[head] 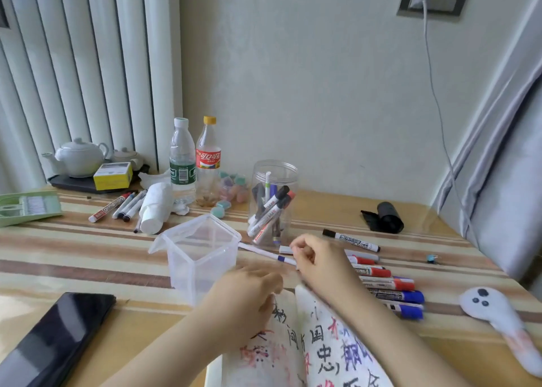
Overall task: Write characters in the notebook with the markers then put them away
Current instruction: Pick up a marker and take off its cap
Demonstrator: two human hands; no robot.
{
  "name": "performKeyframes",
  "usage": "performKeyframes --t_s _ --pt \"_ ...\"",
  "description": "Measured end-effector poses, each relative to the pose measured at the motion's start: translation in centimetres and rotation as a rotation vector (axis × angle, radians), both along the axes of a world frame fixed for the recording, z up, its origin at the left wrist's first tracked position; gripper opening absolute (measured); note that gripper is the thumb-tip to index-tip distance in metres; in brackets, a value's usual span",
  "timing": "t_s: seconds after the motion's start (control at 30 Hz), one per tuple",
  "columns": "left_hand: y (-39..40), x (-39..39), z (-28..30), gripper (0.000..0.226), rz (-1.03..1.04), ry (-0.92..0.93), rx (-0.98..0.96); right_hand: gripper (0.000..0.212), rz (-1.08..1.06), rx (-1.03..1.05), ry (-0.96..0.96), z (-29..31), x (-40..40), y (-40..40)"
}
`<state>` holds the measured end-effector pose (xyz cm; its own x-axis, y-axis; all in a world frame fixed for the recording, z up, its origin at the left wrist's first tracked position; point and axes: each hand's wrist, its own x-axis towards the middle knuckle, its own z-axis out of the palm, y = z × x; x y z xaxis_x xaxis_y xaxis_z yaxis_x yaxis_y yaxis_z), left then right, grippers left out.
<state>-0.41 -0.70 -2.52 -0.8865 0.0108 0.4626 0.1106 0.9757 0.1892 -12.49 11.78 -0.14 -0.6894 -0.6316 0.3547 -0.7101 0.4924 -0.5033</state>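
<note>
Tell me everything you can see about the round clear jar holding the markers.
The jar is a round, clear, plastic-looking container, upright and lidless on the striped table, behind the square tub. Several markers lean inside it, caps black, red and purple, some poking above the rim. Neither hand touches it.

At the back left of your striped table (73,240) you see a white ceramic teapot (79,157) on a dark tray (73,182), beside a yellow cardboard box (113,176). Two clear plastic bottles (182,160) stand together; a black phone (55,339) lies near you.
</note>
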Motion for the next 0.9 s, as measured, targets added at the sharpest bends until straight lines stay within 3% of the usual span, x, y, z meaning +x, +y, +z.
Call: performKeyframes --t_s 0.1,0.17,0.23,0.3,0.37,0.47,0.5,0.53,0.6,0.63,0.7,0.8,0.9 --pt "-0.4 1.3 -0.3 0.015 0.048 -0.017 0.03 0.014 -0.106 -0.054 -0.113 -3.4 2.8 1.4" --pt "-0.9 1.8 -0.6 0.015 0.094 0.018 0.058 0.01 -0.247 -0.217 -0.23 -4.5 3.9 1.6" --pt "-1.0 2.3 -1.1 0.012 0.107 0.021 0.114 0.007 -0.385 -0.392 -0.477 -4.4 4.3 1.6" --pt "-1.0 2.6 -1.6 0.014 0.115 -0.016 0.136 0.012 -0.422 -0.402 -0.682 -4.2 3.7 1.9" --pt "-0.9 2.9 -1.8 0.014 0.106 -0.027 0.146 0.022 -0.302 -0.22 -0.843 -3.3 2.5 2.2" --pt "-0.6 3.3 -1.5 0.011 0.122 0.013 0.188 0.037 0.188 -0.062 -1.265 -1.1 2.3 2.2" --pt "-0.5 3.4 -1.3 0.01 0.132 0.027 0.191 0.045 0.214 -0.041 -1.317 -0.7 2.9 1.9" --pt "-0.5 3.5 -1.0 0.01 0.136 0.054 0.187 0.035 0.187 -0.039 -1.277 -1.1 3.6 1.7" --pt "-0.4 4.0 0.0 0.01 0.149 0.118 0.21 0.022 0.112 0.023 -0.927 -2.1 5.7 1.7" --pt "-0.5 4.2 0.4 0.01 0.167 0.156 0.222 0.022 0.122 0.097 -0.711 -2.7 6.7 1.9" --pt "-0.7 4.5 1.1 0.012 0.182 0.229 0.222 0.031 0.177 0.261 -0.468 -3.9 7.6 2.1" --pt "-0.8 4.4 1.5 0.019 0.141 0.261 0.22 0.045 0.223 0.325 -0.405 -4.7 7.6 2.2" --pt "0.3 3.5 0.6 0.017 0.015 0.122 0.185 0.032 0.242 0.295 -0.433 -4.2 7.1 2.3"
